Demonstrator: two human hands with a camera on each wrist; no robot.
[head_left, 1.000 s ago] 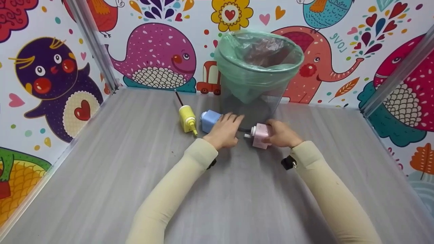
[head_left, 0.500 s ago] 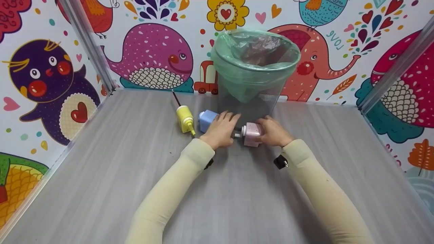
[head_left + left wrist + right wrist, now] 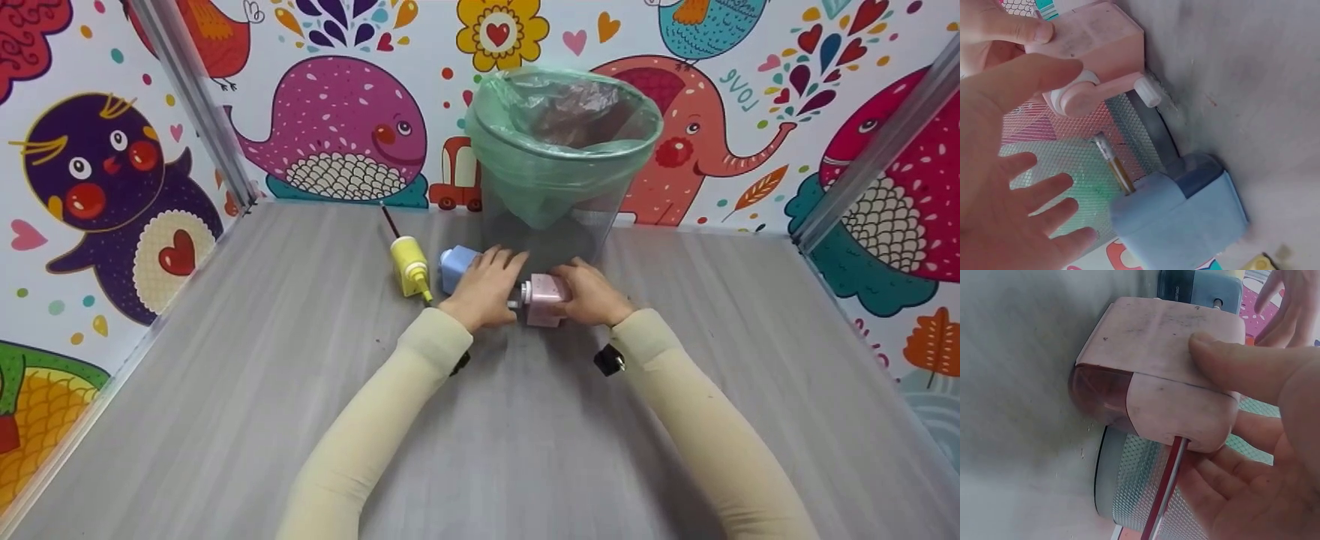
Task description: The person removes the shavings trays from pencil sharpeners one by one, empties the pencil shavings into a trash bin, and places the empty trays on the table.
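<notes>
Beside the wire-mesh bin (image 3: pixel 556 240) with its crinkled green plastic liner (image 3: pixel 517 174), the scuffed pink plastic sharpener (image 3: pixel 1151 363) was gripped between thumb and fingers of the right hand (image 3: pixel 594 295), a red-and-silver pencil (image 3: pixel 1166 489) set in its hole. Near the smooth, round-edged blue sharpener (image 3: pixel 1185 219), its tiny lettering (image 3: pixel 1177 290) illegible, the left hand (image 3: pixel 487 289) was held with fingers loosely extended. On the printed wall (image 3: pixel 442 49), "LOVE" (image 3: pixel 739 88) could be read.

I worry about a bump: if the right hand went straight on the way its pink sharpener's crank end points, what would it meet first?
Probably the left hand, just ahead of the pink sharpener the right hand holds; the blue sharpener lies beyond. Depth is unclear; the crank might pass underneath.
</notes>
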